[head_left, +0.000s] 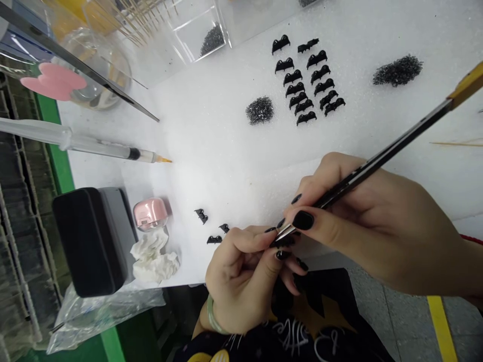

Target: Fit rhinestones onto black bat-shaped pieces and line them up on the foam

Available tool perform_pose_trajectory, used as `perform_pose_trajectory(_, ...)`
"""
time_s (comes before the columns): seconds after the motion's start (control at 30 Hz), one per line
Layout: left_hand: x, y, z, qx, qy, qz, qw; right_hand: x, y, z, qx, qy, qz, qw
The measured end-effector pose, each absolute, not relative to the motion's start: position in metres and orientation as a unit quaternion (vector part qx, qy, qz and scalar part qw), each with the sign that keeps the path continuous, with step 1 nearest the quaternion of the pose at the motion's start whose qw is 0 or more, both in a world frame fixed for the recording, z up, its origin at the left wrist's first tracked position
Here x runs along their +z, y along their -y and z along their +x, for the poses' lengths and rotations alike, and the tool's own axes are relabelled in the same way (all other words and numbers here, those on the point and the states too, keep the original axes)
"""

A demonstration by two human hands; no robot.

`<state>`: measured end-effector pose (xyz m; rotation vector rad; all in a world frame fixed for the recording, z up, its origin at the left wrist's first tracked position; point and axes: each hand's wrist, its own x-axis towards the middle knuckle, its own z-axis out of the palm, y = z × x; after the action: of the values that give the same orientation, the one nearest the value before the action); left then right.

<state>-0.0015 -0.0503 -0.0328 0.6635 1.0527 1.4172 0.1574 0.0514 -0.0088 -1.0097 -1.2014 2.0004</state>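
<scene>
**Left hand** (241, 274): yours, at 6 o'clock in view. It is curled shut, with thumb and forefinger pinching a small black clip (286, 243). The clip is a glossy moulded piece, held just off the near edge of the foam sheet. A pale green bangle (212, 317) sits on the wrist.

**Right hand** (377, 226): yours, at 4 o'clock in view. It is closed in a pen grip around a slim brush (377, 158). The shaft is black lacquer and a yellow end runs out toward 2 o'clock. The bright metal tip rests against the pinched clip.

**Foam sheet** (226, 130): white, matte and fine-grained. It covers the bench.

**Loose clips** (214, 240): three black pieces lying apart on the foam, at 9 o'clock from your left fingertips.

**Ranked clips** (305, 83): two columns of arched, humped black pieces, at 12 o'clock from your hands.

**Wiry heaps**: tiny dark metallic bits in low mounds.
- One heap (259, 109) lies at 9 o'clock of the ranked clips.
- Another heap (398, 70) lies at 3 o'clock of them.

**Syringe** (94, 146): a clear plastic barrel with an orange tip, lying flat at 10 o'clock from your left hand.

**Pink case** (150, 212): small, rounded and shiny.
- Crumpled white wads (154, 259) lie just beside it at 6 o'clock.
- A matte black box (90, 241) with rounded corners stands at 9 o'clock of it.
</scene>
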Motion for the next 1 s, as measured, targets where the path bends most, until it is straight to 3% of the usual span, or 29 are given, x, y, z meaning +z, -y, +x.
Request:
perform_pose_trajectory(0.23, -0.0351, 0.0516, -0.0026, 0.608, -0.452, 0.293, 0.583, -0.0063, -0.0520, 0.1555, 0.798, 0.418, -0.344, 0.263)
perform_pose_trajectory(0.5, -0.0352, 0.0509, -0.0020, 0.613, -0.439, 0.298, 0.585, -0.0068, -0.0525, 0.1580, 0.703, 0.499, -0.389, 0.326)
perform_pose_trajectory(0.77, -0.0377, 0.0524, -0.0030, 0.610, -0.429, 0.306, 0.592, -0.0073, -0.0526, 0.1551, 0.798, 0.412, -0.333, 0.288)
perform_pose_trajectory(1.0, -0.0382, 0.0536, -0.0035, 0.606, -0.424, 0.299, 0.602, -0.0089, -0.0503, 0.1572, 0.802, 0.426, -0.315, 0.276)
